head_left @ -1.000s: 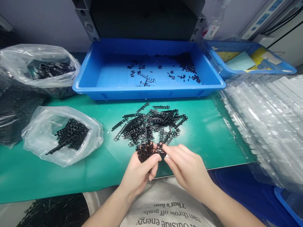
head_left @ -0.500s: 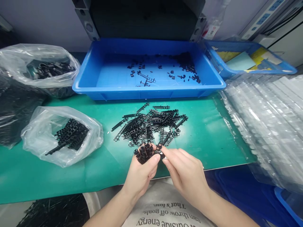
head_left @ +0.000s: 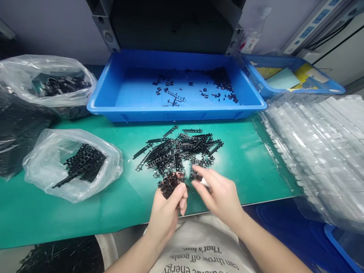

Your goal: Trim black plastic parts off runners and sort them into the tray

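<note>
My left hand (head_left: 170,203) is closed around a bundle of black plastic strips (head_left: 170,184) whose ringed ends stick up above the fingers. Just to its right, my right hand (head_left: 217,187) has thumb and forefinger apart at the near edge of the pile, slightly blurred. A small white thing shows by its fingers; whether they hold anything is unclear. The loose pile of black strips (head_left: 182,146) lies on the green mat (head_left: 250,159) beyond both hands.
A blue tray (head_left: 182,115) with small black pieces stands behind the pile. Plastic bags (head_left: 42,163) of black parts sit at the left. Stacked clear trays (head_left: 318,151) and a blue basket (head_left: 313,91) are at the right. A bin (head_left: 109,250) stands below the mat's edge.
My right hand has moved away from my left hand, its thumb and forefinger now farther apart. My left hand keeps the bundle and has shifted slightly left. The view has tilted a little.
</note>
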